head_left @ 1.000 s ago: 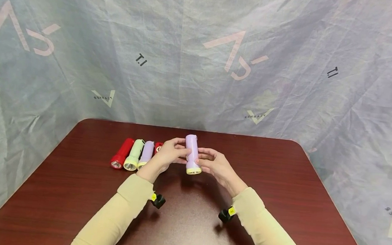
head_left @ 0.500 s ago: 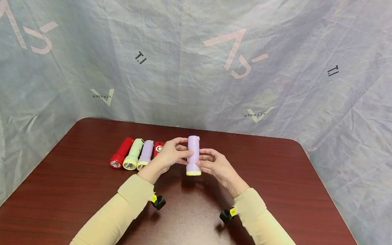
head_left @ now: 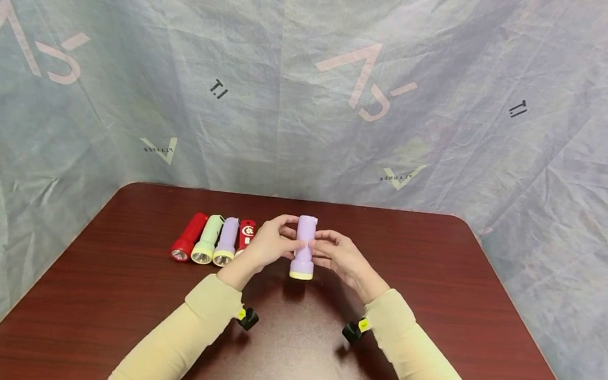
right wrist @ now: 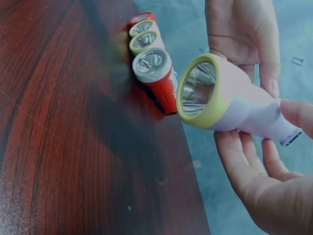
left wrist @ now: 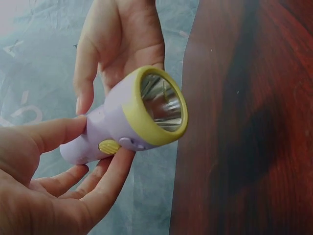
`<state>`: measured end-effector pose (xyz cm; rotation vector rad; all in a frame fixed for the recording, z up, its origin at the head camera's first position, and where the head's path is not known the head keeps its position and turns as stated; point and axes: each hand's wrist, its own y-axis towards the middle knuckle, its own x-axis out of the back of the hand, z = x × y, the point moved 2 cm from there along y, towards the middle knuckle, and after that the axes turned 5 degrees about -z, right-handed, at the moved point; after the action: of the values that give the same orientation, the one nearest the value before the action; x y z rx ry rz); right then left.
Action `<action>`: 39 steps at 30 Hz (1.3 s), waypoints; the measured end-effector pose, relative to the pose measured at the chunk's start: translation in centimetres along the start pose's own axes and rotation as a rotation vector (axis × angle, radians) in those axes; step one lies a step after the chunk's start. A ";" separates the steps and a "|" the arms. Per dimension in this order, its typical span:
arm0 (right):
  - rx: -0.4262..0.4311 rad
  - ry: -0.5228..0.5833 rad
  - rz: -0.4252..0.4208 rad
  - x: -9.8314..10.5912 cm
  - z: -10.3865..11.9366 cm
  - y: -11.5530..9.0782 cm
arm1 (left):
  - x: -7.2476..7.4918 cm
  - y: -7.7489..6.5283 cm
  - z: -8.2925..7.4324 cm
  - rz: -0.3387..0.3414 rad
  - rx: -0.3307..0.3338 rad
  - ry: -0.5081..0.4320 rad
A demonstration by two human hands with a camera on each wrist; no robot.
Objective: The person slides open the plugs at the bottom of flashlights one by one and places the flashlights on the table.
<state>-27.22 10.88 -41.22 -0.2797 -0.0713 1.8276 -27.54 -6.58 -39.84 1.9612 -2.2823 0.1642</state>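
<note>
A lilac flashlight (head_left: 304, 250) with a yellow lens ring is held above the table between both hands, its lens end toward the person. The left hand (head_left: 272, 241) grips it from the left; in the left wrist view its thumb lies on the barrel and a fingertip is beside the yellow switch (left wrist: 109, 146). From the other side the right hand (head_left: 344, 257) pinches the barrel, thumb on one face and fingers beneath, as the right wrist view shows. The reflector (right wrist: 199, 89) looks unlit.
Left of the hands, a row of flashlights lies on the dark red table (head_left: 433, 322): red (head_left: 189, 237), pale green (head_left: 208, 239), lilac (head_left: 227, 240), and a red one with white print (head_left: 246, 233), partly behind the left hand. A printed grey cloth (head_left: 266, 120) hangs behind.
Both hands have shifted the lilac flashlight slightly right and toward the person, and it has turned straighter. More of the white-printed red flashlight shows. The row has stayed put.
</note>
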 end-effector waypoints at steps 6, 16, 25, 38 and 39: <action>-0.002 0.011 -0.006 0.0 0.3 0.1 | -0.4 -0.8 -0.4 -0.005 -0.029 0.042; 0.006 0.017 -0.013 0.3 0.8 0.0 | -0.9 -1.3 -0.2 0.011 -0.048 0.094; 0.035 0.001 -0.052 0.4 0.8 -0.2 | -0.8 -1.6 -0.3 0.018 -0.067 0.088; 0.173 -0.167 -0.101 0.6 0.5 -0.6 | -0.4 -1.3 -0.8 0.046 -0.078 0.048; 0.187 -0.176 -0.099 0.7 0.5 -0.6 | -0.4 -1.3 -0.9 0.047 -0.081 0.044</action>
<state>-26.95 11.71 -40.71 0.0164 -0.0355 1.7428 -26.21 -6.24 -39.01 1.8471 -2.2716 0.1165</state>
